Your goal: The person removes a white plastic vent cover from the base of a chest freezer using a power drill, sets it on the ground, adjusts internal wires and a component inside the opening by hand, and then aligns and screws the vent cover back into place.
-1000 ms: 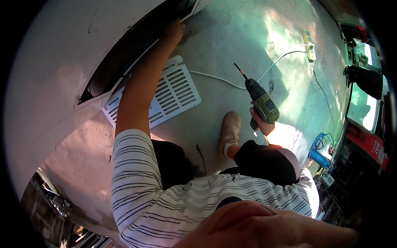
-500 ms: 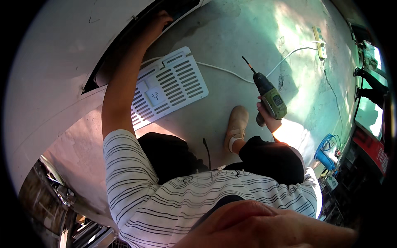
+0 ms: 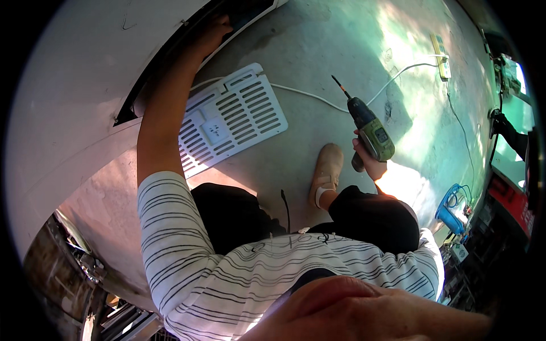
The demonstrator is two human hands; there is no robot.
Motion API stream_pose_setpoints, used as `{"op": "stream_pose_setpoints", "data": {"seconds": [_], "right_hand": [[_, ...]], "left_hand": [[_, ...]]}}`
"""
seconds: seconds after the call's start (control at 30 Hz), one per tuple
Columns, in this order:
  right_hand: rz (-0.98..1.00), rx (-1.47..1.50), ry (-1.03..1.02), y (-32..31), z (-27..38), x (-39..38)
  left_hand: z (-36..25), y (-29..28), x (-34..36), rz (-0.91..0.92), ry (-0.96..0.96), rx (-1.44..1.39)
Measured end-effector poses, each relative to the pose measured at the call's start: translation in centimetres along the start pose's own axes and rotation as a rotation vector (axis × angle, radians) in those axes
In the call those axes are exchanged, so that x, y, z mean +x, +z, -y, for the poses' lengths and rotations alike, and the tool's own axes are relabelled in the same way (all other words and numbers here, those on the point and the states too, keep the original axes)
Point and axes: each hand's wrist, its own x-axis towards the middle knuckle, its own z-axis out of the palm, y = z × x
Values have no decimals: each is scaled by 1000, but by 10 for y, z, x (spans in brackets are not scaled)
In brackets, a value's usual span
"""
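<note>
Curled fingers of my left hand [image 3: 215,33] are inside the long dark opening [image 3: 147,85] of a white panel or appliance body [image 3: 85,74], closed on something I cannot make out in the shadow. My right hand [image 3: 367,159] grips an olive-and-black cordless drill [image 3: 369,133] with a thin bit angled up toward the upper left. A white slotted plastic panel [image 3: 250,108] lies on the floor beside the opening, partly behind my left forearm.
A white cable [image 3: 307,92] crosses the concrete floor [image 3: 318,51] to a yellowish power strip [image 3: 441,65]. A blue object with wires [image 3: 446,216] lies at the right. Assorted dark items and a red board [image 3: 506,202] line the right edge.
My left hand has shifted leftward along the opening, exposing more of the slotted panel. The floor and drill appear further right as the view shifted. My right hand still holds the drill.
</note>
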Motion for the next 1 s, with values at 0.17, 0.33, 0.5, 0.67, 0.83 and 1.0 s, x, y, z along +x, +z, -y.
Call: {"op": "stream_pose_setpoints", "data": {"seconds": [0.17, 0.33, 0.5, 0.67, 0.83, 1.0], "right_hand": [[21, 18, -68, 4, -1, 6], [140, -352, -397, 0, 34, 31], [331, -456, -761, 19, 102, 80], [263, -209, -716, 75, 133, 99], [195, -100, -791, 112, 135, 97], [178, 34, -725, 135, 125, 92]], "left_hand": [[-21, -29, -23, -145, -22, -114], [-97, -55, -74, -158, -613, -1081], [-131, -106, -109, -133, -691, -1966], [-143, -137, -100, -150, -820, -1879], [-162, -163, -87, -313, -671, -1910], [-165, -164, -85, -412, -672, -1808]]}}
